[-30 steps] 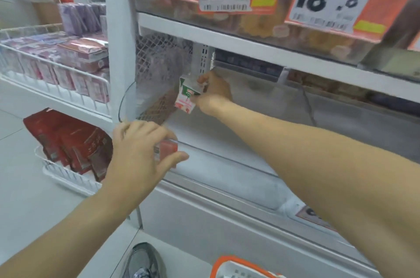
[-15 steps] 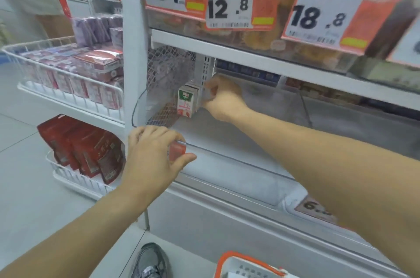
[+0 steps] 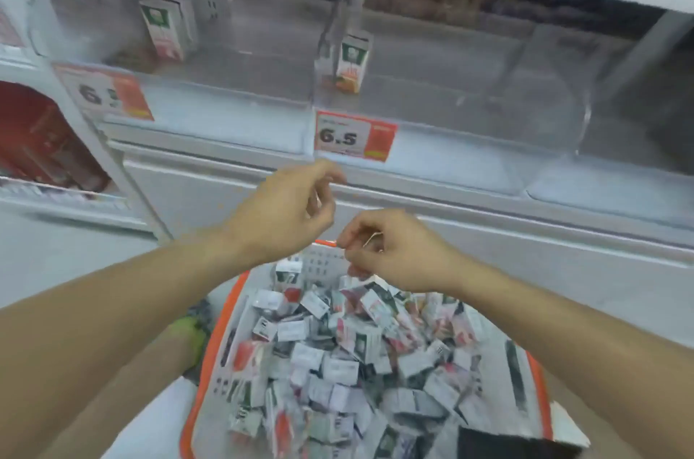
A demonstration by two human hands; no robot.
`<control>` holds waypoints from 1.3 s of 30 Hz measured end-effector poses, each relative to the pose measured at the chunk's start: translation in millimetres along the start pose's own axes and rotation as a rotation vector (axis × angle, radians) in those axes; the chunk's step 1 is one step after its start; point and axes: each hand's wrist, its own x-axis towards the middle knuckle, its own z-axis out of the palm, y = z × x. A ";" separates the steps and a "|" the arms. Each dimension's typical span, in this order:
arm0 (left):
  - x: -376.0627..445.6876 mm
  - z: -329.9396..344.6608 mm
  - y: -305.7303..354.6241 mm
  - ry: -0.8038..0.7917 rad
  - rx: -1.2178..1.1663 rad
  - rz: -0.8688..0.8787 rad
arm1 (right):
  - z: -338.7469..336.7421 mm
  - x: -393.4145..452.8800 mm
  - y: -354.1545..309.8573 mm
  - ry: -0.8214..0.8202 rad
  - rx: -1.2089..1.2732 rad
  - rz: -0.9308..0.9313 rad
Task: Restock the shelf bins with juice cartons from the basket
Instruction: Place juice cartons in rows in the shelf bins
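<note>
A white basket with an orange rim [image 3: 210, 353] sits low in front of me, heaped with several small juice cartons [image 3: 338, 357]. My left hand [image 3: 281, 214] hovers above its far edge, fingers loosely curled, nothing visible in it. My right hand [image 3: 394, 252] is beside it over the basket. Its curled fingertips reach the topmost cartons, and blur hides whether they grip one. One carton with a pink base [image 3: 165, 26] stands upright in the left clear shelf bin [image 3: 225, 98]. An orange-based carton [image 3: 353, 64] stands in the middle bin [image 3: 450, 135].
Price tags reading 6.5 [image 3: 355, 137] hang on the bin fronts. A clear divider [image 3: 330, 23] separates the two bins. Red packs [image 3: 41, 143] fill a lower rack at the left. A shoe [image 3: 195, 331] shows beside the basket on the grey floor.
My view dropped from the shelf to the basket. Both hands left the shelf and came down over the basket. The pink carton stays in the left bin; my left hand no longer shows the red carton.
</note>
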 end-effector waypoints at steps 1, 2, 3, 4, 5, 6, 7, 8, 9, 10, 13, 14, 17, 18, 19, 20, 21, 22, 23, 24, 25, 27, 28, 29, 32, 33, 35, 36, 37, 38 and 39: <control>-10.4 22.9 -1.1 -0.098 -0.008 -0.041 | 4.3 -4.3 20.9 -0.014 -0.002 0.056; -21.9 44.0 -4.3 -0.199 0.004 -0.088 | 9.4 -8.2 41.0 -0.026 -0.033 0.096; -34.2 62.3 -8.0 -0.293 0.036 -0.143 | 15.0 -12.0 59.7 -0.047 -0.086 0.128; -47.6 79.7 -14.2 -0.369 0.077 -0.194 | 21.5 -16.1 76.6 -0.080 -0.143 0.157; -61.3 94.6 -20.3 -0.441 0.115 -0.247 | 28.6 -20.2 91.2 -0.116 -0.186 0.188; -75.2 107.4 -26.7 -0.491 0.136 -0.292 | 35.7 -23.8 103.6 -0.149 -0.208 0.212; -89.5 117.9 -33.5 -0.516 0.149 -0.333 | 43.0 -27.5 113.0 -0.176 -0.219 0.233; -103.3 126.4 -39.5 -0.498 0.157 -0.367 | 49.7 -30.7 119.0 -0.199 -0.228 0.247; -115.8 131.5 -43.0 -0.454 0.159 -0.403 | 56.2 -34.4 122.0 -0.220 -0.243 0.252; -126.1 135.5 -45.2 -0.390 0.156 -0.426 | 62.4 -38.2 124.5 -0.237 -0.260 0.248; -145.6 141.7 -43.2 -0.357 0.128 -0.459 | 82.1 -50.6 130.5 -0.281 -0.292 0.218; -150.5 143.3 -41.7 -0.418 0.098 -0.461 | 89.2 -54.4 133.1 -0.297 -0.298 0.206; -162.3 151.1 -34.9 -0.568 0.045 -0.440 | 107.4 -65.1 140.8 -0.361 -0.332 0.171; -165.2 156.2 -33.3 -0.549 0.049 -0.432 | 112.6 -69.0 142.8 -0.384 -0.360 0.163; -166.4 161.8 -32.0 -0.509 0.052 -0.428 | 117.8 -73.6 144.2 -0.417 -0.398 0.165; -166.2 167.1 -31.7 -0.466 0.044 -0.425 | 123.8 -78.4 146.4 -0.449 -0.441 0.158; -163.7 170.3 -31.3 -0.442 0.025 -0.433 | 130.1 -82.6 148.7 -0.470 -0.488 0.135; -159.4 173.3 -32.0 -0.424 -0.002 -0.442 | 135.2 -86.6 152.0 -0.484 -0.540 0.106; -154.8 174.2 -32.4 -0.418 -0.020 -0.447 | 139.2 -90.8 155.5 -0.495 -0.584 0.076; -151.3 174.7 -33.8 -0.413 -0.032 -0.439 | 142.1 -94.7 158.4 -0.492 -0.623 0.040; -149.3 174.2 -35.6 -0.416 -0.040 -0.435 | 144.6 -98.4 161.7 -0.478 -0.667 -0.005; -147.4 170.3 -38.1 -0.435 -0.054 -0.435 | 149.0 -104.0 166.4 -0.438 -0.753 -0.094; -146.9 167.6 -39.1 -0.439 -0.056 -0.424 | 150.7 -105.2 168.4 -0.435 -0.787 -0.116; -146.1 164.3 -39.8 -0.435 -0.057 -0.407 | 151.1 -105.1 169.0 -0.440 -0.803 -0.128; -140.5 154.8 -41.8 -0.403 -0.087 -0.384 | 149.1 -100.9 168.2 -0.450 -0.764 -0.129; -137.7 150.7 -39.7 -0.399 -0.111 -0.420 | 146.9 -99.0 166.1 -0.434 -0.720 -0.110; -132.4 144.6 -37.7 -0.371 -0.207 -0.505 | 138.6 -95.7 160.5 -0.367 -0.557 -0.017; -129.9 142.7 -38.7 -0.327 -0.260 -0.542 | 132.6 -93.4 156.4 -0.329 -0.454 0.050; -127.4 140.2 -39.9 -0.266 -0.309 -0.581 | 125.8 -90.7 153.1 -0.284 -0.362 0.104; -124.4 137.6 -39.6 -0.195 -0.361 -0.635 | 118.5 -87.4 150.9 -0.239 -0.283 0.148; -120.5 134.9 -36.6 -0.128 -0.429 -0.705 | 110.4 -84.5 148.9 -0.202 -0.202 0.188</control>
